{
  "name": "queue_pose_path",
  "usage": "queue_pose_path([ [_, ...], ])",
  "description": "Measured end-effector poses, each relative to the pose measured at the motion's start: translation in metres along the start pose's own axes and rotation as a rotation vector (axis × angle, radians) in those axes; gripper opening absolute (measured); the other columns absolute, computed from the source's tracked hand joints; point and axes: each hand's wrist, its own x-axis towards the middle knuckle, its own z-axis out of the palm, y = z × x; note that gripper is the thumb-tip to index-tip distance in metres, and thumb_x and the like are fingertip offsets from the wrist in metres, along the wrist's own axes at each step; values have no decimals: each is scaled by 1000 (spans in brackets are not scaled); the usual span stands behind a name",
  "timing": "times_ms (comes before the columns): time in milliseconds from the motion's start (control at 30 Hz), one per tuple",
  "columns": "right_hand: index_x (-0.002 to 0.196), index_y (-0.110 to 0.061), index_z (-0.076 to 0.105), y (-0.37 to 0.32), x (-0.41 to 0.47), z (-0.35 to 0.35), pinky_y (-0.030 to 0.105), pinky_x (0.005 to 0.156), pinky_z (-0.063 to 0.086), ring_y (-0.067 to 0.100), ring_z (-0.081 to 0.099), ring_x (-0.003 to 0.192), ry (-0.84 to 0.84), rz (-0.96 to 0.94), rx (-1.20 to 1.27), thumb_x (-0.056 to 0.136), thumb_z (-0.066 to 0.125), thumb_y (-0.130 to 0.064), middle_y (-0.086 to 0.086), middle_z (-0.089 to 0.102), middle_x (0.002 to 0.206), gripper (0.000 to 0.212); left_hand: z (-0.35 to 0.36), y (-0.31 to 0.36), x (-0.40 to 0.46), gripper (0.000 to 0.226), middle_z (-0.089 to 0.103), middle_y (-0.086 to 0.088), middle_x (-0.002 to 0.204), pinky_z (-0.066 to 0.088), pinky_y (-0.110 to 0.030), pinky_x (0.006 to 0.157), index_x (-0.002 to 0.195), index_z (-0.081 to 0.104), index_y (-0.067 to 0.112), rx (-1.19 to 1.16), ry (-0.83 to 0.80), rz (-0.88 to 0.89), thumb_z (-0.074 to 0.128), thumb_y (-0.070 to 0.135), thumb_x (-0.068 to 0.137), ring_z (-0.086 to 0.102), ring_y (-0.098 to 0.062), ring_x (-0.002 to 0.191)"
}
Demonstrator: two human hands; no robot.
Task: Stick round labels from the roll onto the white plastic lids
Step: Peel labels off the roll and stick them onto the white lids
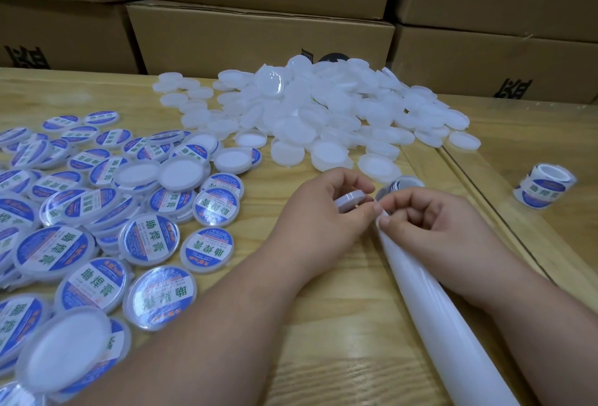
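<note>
- Where the two hands meet on the wooden table: left hand, fingers curled round one white lid held on edge.
- Right hand: thumb and forefinger pinching the white backing strip, which trails toward the viewer.
- Label roll: just beyond the hands, partly hidden.
- Bare lids: heaped farther beyond the hands.
- Labelled lids: spread left of the hands.
- Second roll: right of the hands.
- Cardboard boxes: stacked behind the heap.

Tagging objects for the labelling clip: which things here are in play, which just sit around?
In play: left hand holding a lid; right hand pinching the backing strip; label roll; unlabelled pile; labelled lids.
Lying about: spare roll; cardboard boxes.
</note>
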Motion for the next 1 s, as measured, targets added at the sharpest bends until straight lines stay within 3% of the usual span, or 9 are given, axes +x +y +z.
queue_pose_path([
  [233, 97, -37, 77, -4, -1, 0, 31, 65, 37, 18, 43, 66, 5, 16, -3, 79, 66, -33, 2, 53, 66, 21, 2, 0, 1, 16, 73, 21, 87, 50, -10, 68, 87, 67, 38, 33, 42, -14, 79, 27, 83, 68, 4, 81],
  [300, 100, -38, 76, -3, -1, -1, 26, 60, 37, 17, 40, 64, 14, 21, -16, 85, 68, -26, 2, 50, 66, 20, 2, 0, 1, 15, 73, 20, 87, 49, -8, 66, 86, 68, 37, 32, 50, -17, 78, 26, 84, 68, 5, 79],
  [367, 101, -39, 75, -3, 0, -1, 21, 52, 36, 17, 38, 61, 27, 20, -27, 93, 65, -9, 2, 48, 66, 32, 2, 0, 0, 14, 72, 20, 86, 47, -8, 64, 86, 68, 36, 36, 63, -18, 76, 25, 85, 66, 5, 76],
  [433, 103, -39, 74, -3, -1, -2, 24, 53, 36, 18, 37, 60, 45, 16, -26, 95, 60, -1, 5, 49, 67, 41, 2, 1, 0, 13, 71, 20, 84, 46, -8, 60, 86, 68, 35, 26, 79, -19, 73, 23, 86, 63, 5, 70],
  [500, 103, -38, 73, -5, -1, -2, 28, 55, 37, 20, 39, 61, 60, 13, -8, 95, 58, 1, 7, 50, 68, 42, 2, 1, 1, 14, 70, 20, 79, 45, -8, 57, 85, 68, 34, 13, 99, -21, 71, 21, 85, 61, 4, 65],
  [633, 102, -36, 73, -7, -2, -1, 21, 51, 38, 21, 38, 62, 105, 10, 35, 94, 57, 3, 7, 48, 67, 43, 1, 1, 2, 13, 67, 23, 74, 42, -10, 54, 86, 68, 34, -20, 147, -35, 69, 20, 84, 58, 3, 60],
  [867, 100, -29, 74, -14, -4, -3, 39, 60, 31, 28, 36, 64, 180, 29, 113, 94, 49, 8, 16, 45, 72, 44, -1, 3, 4, 17, 65, 18, 68, 42, -16, 45, 85, 69, 32, -138, 286, -100, 65, 16, 82, 51, -3, 53],
  [1000, 100, -27, 73, -13, -4, -4, 30, 54, 30, 25, 30, 57, 230, 42, 120, 92, 46, 10, 11, 36, 64, 46, -5, 6, 4, 19, 65, 11, 66, 43, -19, 46, 83, 68, 38, -225, 373, -136, 61, 23, 74, 53, -7, 56],
])
